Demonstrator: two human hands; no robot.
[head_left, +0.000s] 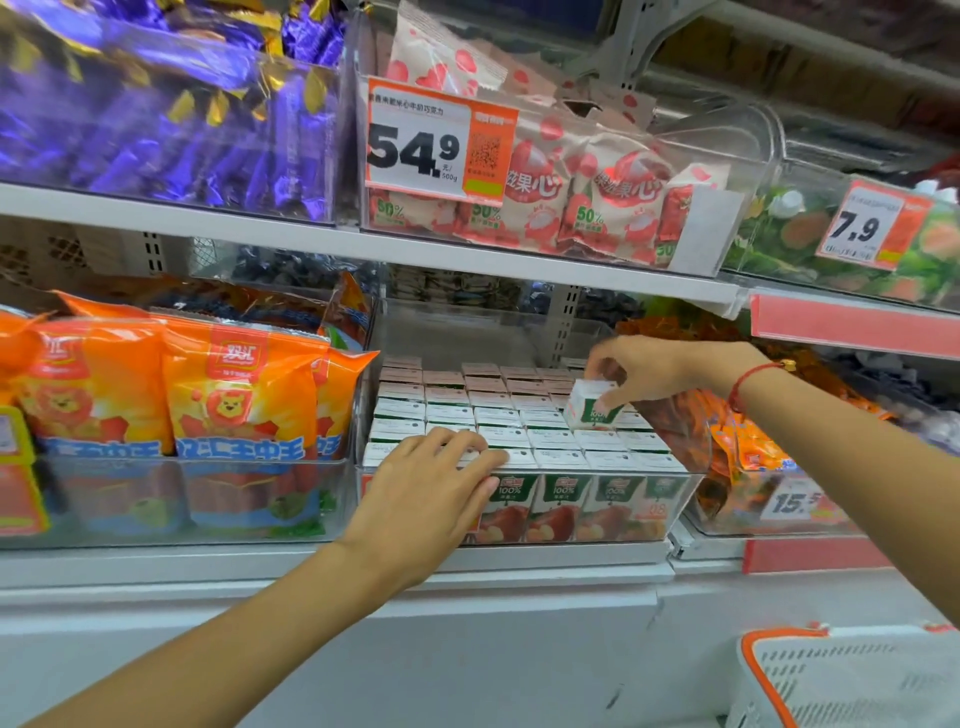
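Dozens of small juice cartons (524, 415) packed upright in tight rows inside a clear bin (680, 499) at the middle of the frame, white tops up, green fruit-printed fronts visible through the front wall. One tilted carton (592, 408) just above the rows at the bin's right rear, pinched between the thumb and curled fingers of the right hand (670, 369); red string bracelet (750, 382) on that wrist. Left hand (436, 488) laid over the front-left rows, fingers nearly straight and released, tips touching the carton tops, grasping nothing. Close overhead, the white edge of the upper shelf (467, 260), with only a low gap above the bin. Just beside the bin's left wall, orange sausage packs (223, 395) with a cartoon animal, standing in a clear bin of their own. Just beside the right wall, orange packets (748, 452) heaped behind a partly hidden price tag. Upper left of the frame: purple-wrapped sweets (156, 114). Upper middle: pink-and-white packets (587, 202) behind a 54.9 price tag (415, 150). Upper right: green-wrapped goods (779, 244) behind a 7.9 price tag (862, 223). Lower right corner: white basket (852, 680) with an orange rim, well apart from the cartons.
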